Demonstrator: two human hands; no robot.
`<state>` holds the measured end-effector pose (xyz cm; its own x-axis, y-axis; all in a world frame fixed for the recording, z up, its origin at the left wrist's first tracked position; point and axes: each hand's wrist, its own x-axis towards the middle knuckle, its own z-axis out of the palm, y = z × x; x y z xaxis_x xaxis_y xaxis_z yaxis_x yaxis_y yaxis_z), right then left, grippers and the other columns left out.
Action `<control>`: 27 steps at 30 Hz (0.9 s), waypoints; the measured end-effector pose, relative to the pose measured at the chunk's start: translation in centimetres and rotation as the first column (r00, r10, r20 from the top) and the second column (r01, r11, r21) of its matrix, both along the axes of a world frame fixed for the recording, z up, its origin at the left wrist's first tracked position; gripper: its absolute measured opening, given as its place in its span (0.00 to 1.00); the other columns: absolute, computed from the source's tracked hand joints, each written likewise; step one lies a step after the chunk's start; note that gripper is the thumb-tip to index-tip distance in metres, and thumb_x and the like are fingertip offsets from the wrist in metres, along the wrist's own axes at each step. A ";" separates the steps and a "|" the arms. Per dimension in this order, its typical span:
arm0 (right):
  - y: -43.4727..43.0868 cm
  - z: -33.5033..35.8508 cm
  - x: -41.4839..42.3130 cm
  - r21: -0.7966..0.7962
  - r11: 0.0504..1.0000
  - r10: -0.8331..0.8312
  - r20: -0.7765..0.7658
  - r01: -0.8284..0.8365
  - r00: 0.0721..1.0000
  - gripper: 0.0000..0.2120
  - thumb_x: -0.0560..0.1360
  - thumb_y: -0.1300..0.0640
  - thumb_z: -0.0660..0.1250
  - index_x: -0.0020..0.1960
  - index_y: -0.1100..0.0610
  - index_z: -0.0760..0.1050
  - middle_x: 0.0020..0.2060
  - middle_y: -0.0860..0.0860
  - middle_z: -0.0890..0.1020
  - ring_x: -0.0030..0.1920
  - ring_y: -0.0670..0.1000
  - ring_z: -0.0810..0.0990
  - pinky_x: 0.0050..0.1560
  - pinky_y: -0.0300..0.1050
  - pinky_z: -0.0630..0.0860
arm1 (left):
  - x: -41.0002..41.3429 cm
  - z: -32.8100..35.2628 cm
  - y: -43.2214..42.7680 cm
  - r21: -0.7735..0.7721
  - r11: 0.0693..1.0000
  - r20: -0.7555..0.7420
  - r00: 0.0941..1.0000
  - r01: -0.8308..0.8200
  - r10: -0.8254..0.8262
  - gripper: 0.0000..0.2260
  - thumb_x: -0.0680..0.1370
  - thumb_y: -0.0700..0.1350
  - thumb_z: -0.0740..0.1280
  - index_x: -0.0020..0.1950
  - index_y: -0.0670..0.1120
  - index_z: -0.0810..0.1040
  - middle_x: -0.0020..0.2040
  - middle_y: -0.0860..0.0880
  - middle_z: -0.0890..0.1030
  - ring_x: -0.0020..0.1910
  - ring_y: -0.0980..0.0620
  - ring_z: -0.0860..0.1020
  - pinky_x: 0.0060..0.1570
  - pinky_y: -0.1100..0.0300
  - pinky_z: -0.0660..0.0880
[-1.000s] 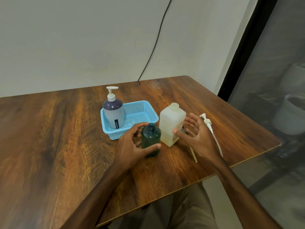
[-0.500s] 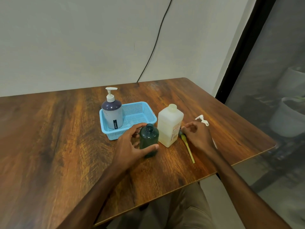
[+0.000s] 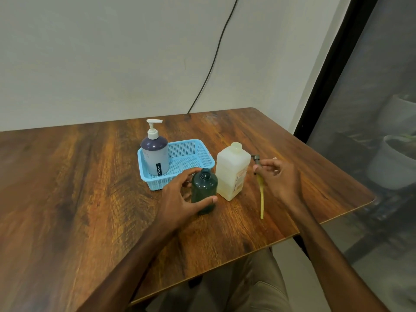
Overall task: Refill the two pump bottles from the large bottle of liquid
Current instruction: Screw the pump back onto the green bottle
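A small dark green bottle [image 3: 204,190] stands open-necked on the table, and my left hand [image 3: 180,197] is wrapped around its side. Beside it on the right stands the large translucent white bottle [image 3: 233,171], uncapped. My right hand [image 3: 278,176] pinches a dark pump head with a yellowish dip tube [image 3: 261,192], lifted just right of the large bottle, tube hanging down toward the table. A grey pump bottle [image 3: 155,155] with a white pump stands in the blue basket [image 3: 191,152]. A white pump part behind my right hand is almost hidden.
The wooden table [image 3: 90,199] ends close on the right and near sides. A black cable [image 3: 213,55] runs down the wall behind. Grey pots [image 3: 396,163] sit on the floor beyond the right edge, behind a dark door frame.
My right hand reached down beside the large bottle, closed on the pump with the yellowish tube and lifted it off the table. My left hand has stayed on the green bottle.
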<state>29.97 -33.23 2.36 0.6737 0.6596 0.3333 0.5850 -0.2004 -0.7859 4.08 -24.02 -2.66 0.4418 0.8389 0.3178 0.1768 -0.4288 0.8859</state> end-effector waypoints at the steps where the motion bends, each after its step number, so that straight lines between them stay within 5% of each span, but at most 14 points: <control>1: -0.6 1.2 -0.4 0.058 0.998 0.003 -0.003 -0.003 1.000 0.17 0.72 0.50 0.76 0.58 0.54 0.83 0.48 0.45 0.85 0.41 0.37 0.81 0.33 0.27 0.75 | 0.0 0.0 0.0 0.004 1.000 -0.004 1.000 -0.002 0.002 0.40 0.62 0.70 0.81 0.71 0.66 0.72 0.64 0.73 0.75 0.62 0.68 0.77 0.54 0.73 0.78; 3: -1.6 3.7 -1.3 0.172 0.984 0.040 -0.020 -0.036 0.999 0.17 0.73 0.50 0.75 0.60 0.52 0.82 0.50 0.42 0.85 0.43 0.35 0.82 0.35 0.26 0.76 | 0.0 0.1 -0.1 0.010 1.000 -0.005 1.000 -0.002 0.002 0.40 0.62 0.70 0.81 0.71 0.65 0.72 0.65 0.72 0.76 0.63 0.66 0.77 0.55 0.72 0.77; 7: -2.4 8.0 -4.0 0.337 0.930 0.167 -0.032 -0.147 0.985 0.16 0.75 0.52 0.74 0.62 0.50 0.81 0.52 0.42 0.85 0.49 0.42 0.85 0.48 0.45 0.84 | 0.0 0.1 -0.2 0.022 1.000 -0.005 1.000 0.007 -0.007 0.42 0.62 0.71 0.80 0.73 0.62 0.73 0.69 0.65 0.78 0.66 0.63 0.77 0.61 0.64 0.78; 9: -2.2 9.5 -5.5 0.367 0.904 0.235 0.000 -0.219 0.972 0.16 0.75 0.54 0.74 0.63 0.52 0.81 0.52 0.42 0.85 0.51 0.42 0.85 0.52 0.46 0.84 | 0.0 0.2 -0.2 0.027 1.000 -0.007 1.000 0.011 -0.010 0.42 0.62 0.71 0.80 0.73 0.62 0.73 0.69 0.64 0.78 0.66 0.62 0.77 0.62 0.63 0.78; 18: 0.7 11.9 -10.1 0.445 0.790 0.447 0.052 -0.422 0.893 0.14 0.78 0.61 0.70 0.63 0.56 0.80 0.53 0.46 0.86 0.54 0.45 0.85 0.54 0.50 0.83 | 0.0 0.3 -0.3 0.059 0.998 -0.006 1.000 0.009 -0.008 0.37 0.64 0.68 0.81 0.70 0.67 0.72 0.64 0.71 0.77 0.65 0.69 0.75 0.56 0.73 0.77; 27: 1.8 8.5 -10.7 0.307 0.831 0.449 0.120 -0.464 0.885 0.15 0.78 0.59 0.70 0.62 0.46 0.78 0.52 0.33 0.82 0.54 0.37 0.83 0.51 0.30 0.78 | -0.1 0.2 -0.4 0.082 0.997 -0.005 1.000 0.009 -0.009 0.34 0.66 0.65 0.82 0.68 0.70 0.71 0.62 0.75 0.75 0.64 0.72 0.74 0.55 0.76 0.76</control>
